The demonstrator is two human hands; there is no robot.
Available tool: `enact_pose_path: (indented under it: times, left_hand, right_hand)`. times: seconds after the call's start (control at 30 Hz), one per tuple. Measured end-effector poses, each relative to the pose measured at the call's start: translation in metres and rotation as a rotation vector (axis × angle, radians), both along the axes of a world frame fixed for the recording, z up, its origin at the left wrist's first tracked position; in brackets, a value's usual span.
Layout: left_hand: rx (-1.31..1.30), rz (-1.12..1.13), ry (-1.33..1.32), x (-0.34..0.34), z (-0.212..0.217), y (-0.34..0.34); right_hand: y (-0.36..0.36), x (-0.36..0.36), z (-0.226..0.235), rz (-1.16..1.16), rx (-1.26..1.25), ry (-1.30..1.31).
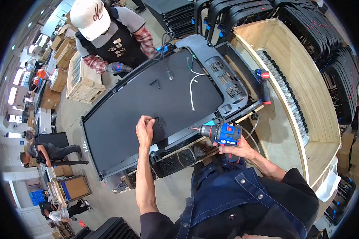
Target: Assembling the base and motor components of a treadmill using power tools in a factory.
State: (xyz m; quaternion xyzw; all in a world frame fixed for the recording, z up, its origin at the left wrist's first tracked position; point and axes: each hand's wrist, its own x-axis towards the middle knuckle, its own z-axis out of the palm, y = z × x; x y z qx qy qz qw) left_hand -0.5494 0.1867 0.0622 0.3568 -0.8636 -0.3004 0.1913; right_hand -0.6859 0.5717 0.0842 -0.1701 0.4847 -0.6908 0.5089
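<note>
A treadmill (pixel 119 115) with a black running belt lies across the middle, its dark motor cover (pixel 223 75) at the right end. My right hand (pixel 244 150) grips a blue and red cordless drill (pixel 227 134), its bit pointing left over the near side rail. Above the belt, near that rail, my left hand (pixel 144 129) is closed in a pinch; what its fingers hold, if anything, is too small to tell. A small dark part (pixel 158 122) lies just beside these fingers. On the belt rest a white cable (pixel 191 93), a black L-shaped piece (pixel 155 83) and a small metallic piece (pixel 170 75).
Across the treadmill a co-worker in a white cap (pixel 91 20) holds another drill (pixel 118 68). A wooden crate (pixel 285 99) with rows of black-ended parts stands at right, a red and blue tool (pixel 264 85) on its near edge. Stacked black frames (pixel 235 16) fill the back.
</note>
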Motion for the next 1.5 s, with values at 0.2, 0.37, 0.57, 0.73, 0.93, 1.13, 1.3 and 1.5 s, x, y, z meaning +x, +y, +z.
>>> enact_pose_path:
  times: [0.2, 0.37, 0.57, 0.73, 0.93, 1.13, 1.3, 1.5]
  left_hand:
    - [0.269, 0.030, -0.039, -0.002, -0.002, 0.114]
    - [0.080, 0.124, -0.213, -0.018, -0.005, 0.151]
    - [-0.185, -0.013, -0.148, -0.025, -0.017, 0.145]
    - [-0.464, -0.449, 0.009, -0.038, -0.015, 0.126]
    - [-0.348, -0.704, -0.087, -0.060, -0.013, 0.092]
    - [-0.358, -0.747, -0.077, -0.059, -0.029, 0.087]
    - [-0.346, -0.748, -0.130, -0.061, -0.026, 0.085]
    - [-0.299, -0.781, -0.112, -0.059, -0.031, 0.079]
  right_hand:
    - [0.022, -0.019, 0.004, -0.099, 0.152, 0.031]
    - [0.029, -0.023, 0.006, -0.101, 0.186, 0.014]
    - [0.031, -0.022, -0.007, -0.075, 0.133, 0.029]
    - [0.027, -0.034, -0.002, -0.033, 0.117, 0.059]
    - [0.010, -0.058, 0.014, 0.116, 0.227, 0.325]
    - [-0.015, -0.070, 0.038, 0.273, 0.437, 0.723]
    - [-0.031, -0.074, 0.047, 0.407, 0.524, 0.792]
    - [-0.047, -0.078, 0.051, 0.477, 0.575, 0.847]
